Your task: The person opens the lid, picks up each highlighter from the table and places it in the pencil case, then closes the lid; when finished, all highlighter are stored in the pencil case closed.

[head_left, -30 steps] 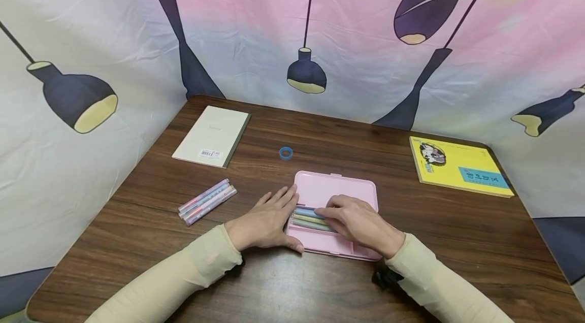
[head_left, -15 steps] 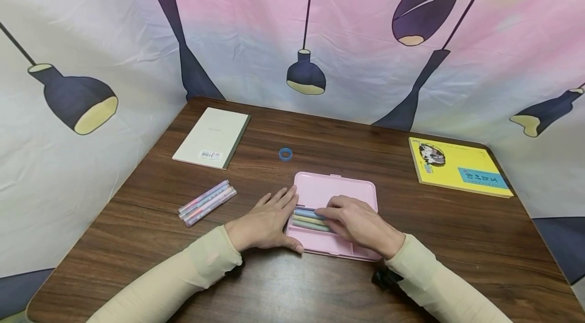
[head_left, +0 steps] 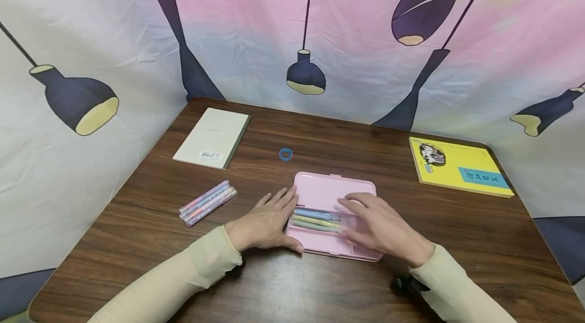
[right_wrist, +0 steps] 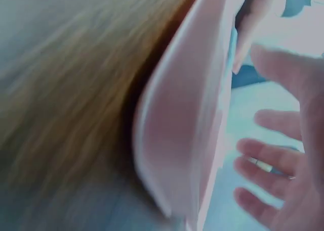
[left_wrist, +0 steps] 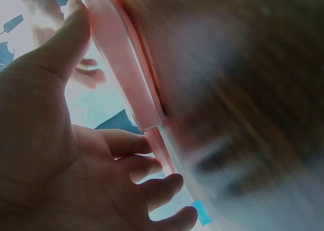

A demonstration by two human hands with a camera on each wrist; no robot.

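A pink pencil case [head_left: 335, 191] lies with its lid folded back on the table. Several pens [head_left: 315, 220], blue, yellow and green, lie side by side in its long compartment. My left hand [head_left: 269, 221] rests at the case's left edge, fingers straight and spread, thumb along the near side; the left wrist view shows the fingers at the case's side wall [left_wrist: 121, 59]. Over the right part of the case is my right hand [head_left: 377, 224], fingers apart and holding nothing. In the right wrist view its fingers [right_wrist: 268, 155] are spread beside the case.
To the left lies a group of several pens [head_left: 207, 203]. A white notebook [head_left: 212, 137] is at the back left and a blue tape ring [head_left: 285, 154] behind the case. A yellow book [head_left: 459, 165] lies at the back right of the wooden table [head_left: 480, 252].
My right hand has let go of the pens in the case and moved right, its fingers spreading. More of the pens shows now. My left hand has stayed in place.
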